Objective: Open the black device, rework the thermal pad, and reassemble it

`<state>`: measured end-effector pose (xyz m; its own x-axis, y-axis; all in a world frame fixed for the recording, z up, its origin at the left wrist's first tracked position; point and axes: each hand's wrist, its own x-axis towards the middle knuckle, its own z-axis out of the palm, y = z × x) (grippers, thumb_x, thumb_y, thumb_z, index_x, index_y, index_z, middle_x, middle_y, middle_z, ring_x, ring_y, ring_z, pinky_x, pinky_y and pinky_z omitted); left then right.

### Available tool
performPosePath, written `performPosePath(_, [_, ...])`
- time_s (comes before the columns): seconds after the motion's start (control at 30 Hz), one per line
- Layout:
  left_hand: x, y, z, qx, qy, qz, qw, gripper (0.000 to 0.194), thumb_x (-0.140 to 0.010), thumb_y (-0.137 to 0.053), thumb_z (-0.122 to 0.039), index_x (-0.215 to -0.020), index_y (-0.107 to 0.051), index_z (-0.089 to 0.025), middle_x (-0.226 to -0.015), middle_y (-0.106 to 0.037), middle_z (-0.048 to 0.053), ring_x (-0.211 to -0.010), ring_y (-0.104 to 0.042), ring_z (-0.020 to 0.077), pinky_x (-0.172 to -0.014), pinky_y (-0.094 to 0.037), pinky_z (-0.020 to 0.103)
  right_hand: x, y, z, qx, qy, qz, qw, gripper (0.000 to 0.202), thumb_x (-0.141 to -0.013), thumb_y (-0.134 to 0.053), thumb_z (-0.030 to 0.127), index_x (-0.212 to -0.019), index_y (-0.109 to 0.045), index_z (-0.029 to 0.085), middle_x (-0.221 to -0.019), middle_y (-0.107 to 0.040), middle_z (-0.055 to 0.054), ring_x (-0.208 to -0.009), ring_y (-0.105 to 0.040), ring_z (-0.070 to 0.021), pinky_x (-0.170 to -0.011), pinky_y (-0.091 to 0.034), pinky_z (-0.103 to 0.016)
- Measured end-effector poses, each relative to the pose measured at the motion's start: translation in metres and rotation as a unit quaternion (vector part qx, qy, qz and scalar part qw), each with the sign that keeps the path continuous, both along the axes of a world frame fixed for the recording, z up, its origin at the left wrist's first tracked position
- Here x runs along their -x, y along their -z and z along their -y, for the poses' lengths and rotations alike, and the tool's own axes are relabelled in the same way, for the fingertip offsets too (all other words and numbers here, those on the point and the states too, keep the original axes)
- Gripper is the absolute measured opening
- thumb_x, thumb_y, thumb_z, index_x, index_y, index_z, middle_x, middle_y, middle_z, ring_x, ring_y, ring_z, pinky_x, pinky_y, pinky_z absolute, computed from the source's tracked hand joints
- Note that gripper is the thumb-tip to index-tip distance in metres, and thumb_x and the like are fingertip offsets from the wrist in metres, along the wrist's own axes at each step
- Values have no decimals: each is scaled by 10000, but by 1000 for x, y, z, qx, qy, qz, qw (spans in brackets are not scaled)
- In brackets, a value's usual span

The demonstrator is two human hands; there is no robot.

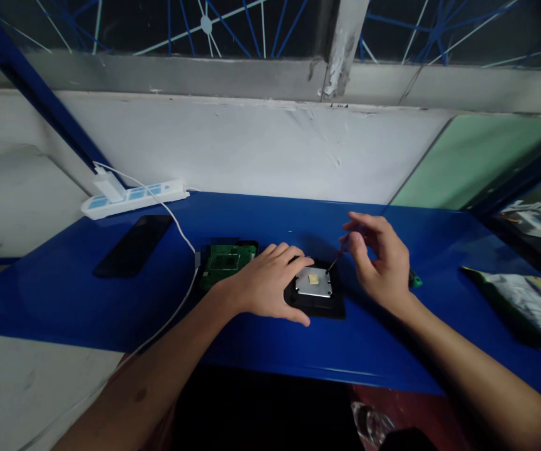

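Observation:
A silver metal plate (303, 287) with a small yellowish square pad (313, 279) at its centre sits in a black casing (339, 307) on the table. Across the casing's left part lies my left hand (270, 282), fingers spread, thumb by the near edge. My right hand (383, 260) is closed around a screwdriver (344, 248), its handle mostly hidden by the fingers. The thin shaft slants down to the plate's far right corner. Left of the casing, partly behind my left hand, is a green circuit board (218, 266).
A white power strip (158, 193) with a plugged-in charger (109, 186) lies at the back left; its white cable (183, 235) crosses the table. A black phone-like slab (134, 246) lies nearby. A shiny packet (524, 307) is at right. A small green item (414, 279) shows behind my right wrist.

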<state>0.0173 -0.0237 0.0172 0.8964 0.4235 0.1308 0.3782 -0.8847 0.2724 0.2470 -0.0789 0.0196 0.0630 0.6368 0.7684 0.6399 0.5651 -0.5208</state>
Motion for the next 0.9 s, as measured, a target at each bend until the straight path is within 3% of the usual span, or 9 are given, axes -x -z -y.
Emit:
performPosePath(0.1, [0,0,-1,7,2,8,1000,992,-674,-728,-799,-1417,-491,-186,-1339,-564,136,-1198,-516,346,-1032,-382,455,1,1,2,10,-9,-1,1000,357,-995,-510,182,-1336,-557,274,-1092,-689,-60,-793,-713,-147,-687,-604,-338])
performPosePath(0.53, [2,-6,-2,51,-1,6,999,984,-670,-748,-786,-1409,-487,-192,-1355,-566,123,-1239,-503,344,-1080,-372,484,-3,6,-4,-36,-6,-82,996,331,-980,-542,174,-1296,-567,267,-1092,-667,-57,-834,-737,-159,-700,-622,-341])
performPosePath(0.77, [11,-14,-15,0,-88,110,990,712,-883,-613,-684,-1391,-469,-205,-1451,-514,126,-1339,-456,330,-1151,-322,521,-1,12,-10,-13,-7,-87,996,268,-960,-616,203,-1221,-595,257,-1091,-681,-50,-949,-768,-200,-842,-642,-377])
performPosePath(0.9, [9,-10,-18,-23,-62,117,991,547,-895,-627,-651,-1230,-577,-223,-1387,-573,105,-1291,-492,312,-1099,-377,505,1,18,-12,22,-17,-93,995,233,-960,-623,221,-1189,-589,247,-1097,-682,-54,-993,-764,-211,-867,-642,-387])
